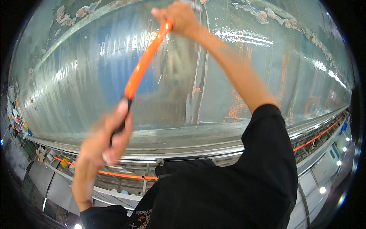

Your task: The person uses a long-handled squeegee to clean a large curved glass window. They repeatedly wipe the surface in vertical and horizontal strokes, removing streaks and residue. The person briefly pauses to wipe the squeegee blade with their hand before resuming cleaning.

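A long-handled tool (146,59) with a bright orange shaft and a black grip slants across the view, from lower left to upper right. My left hand (110,131) is closed round the black grip at its lower end, smeared by motion. Higher up, my right hand (179,19) is wrapped round the top of the orange shaft, with my arm stretched far forward. The tool's working end is mostly hidden; a grey piece shows beyond my right hand at the top edge. Beneath both hands lies a wide, wet, shiny grey-green surface (72,95).
Orange scribbled lines (238,105) mark the surface on the right. A seam runs from near to far through its middle. Crumpled, wet-looking scraps (66,17) lie along the far side. A metal rail (206,152) edges the near side, with an orange strip (126,175) below it.
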Motion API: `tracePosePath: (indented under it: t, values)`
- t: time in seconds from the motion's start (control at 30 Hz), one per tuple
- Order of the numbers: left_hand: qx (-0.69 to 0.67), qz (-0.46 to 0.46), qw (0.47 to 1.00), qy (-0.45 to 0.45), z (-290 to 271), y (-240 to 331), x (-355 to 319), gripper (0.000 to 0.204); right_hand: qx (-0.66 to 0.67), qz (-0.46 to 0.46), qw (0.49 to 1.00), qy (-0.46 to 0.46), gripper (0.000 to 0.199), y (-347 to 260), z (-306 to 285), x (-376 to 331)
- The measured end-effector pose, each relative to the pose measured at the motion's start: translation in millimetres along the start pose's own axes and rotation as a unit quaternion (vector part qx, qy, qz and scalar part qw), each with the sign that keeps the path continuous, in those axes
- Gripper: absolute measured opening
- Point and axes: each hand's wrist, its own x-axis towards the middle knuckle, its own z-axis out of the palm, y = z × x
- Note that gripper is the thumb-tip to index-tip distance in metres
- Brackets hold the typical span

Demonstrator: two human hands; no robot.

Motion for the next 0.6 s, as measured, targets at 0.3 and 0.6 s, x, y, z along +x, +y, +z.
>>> tracePosePath:
  t: [0.3,0.6]
  values:
    - [-0.102,0.013,0.994,-0.024,-16,-104,-12,0.047,0.084,0.056,0.965,-0.243,0.054,-85,-22,-35]
    - [-0.009,-0.149,0.987,0.053,-62,-384,-125,0.052,0.177,0.106,0.966,-0.157,0.043,-409,-86,-221]
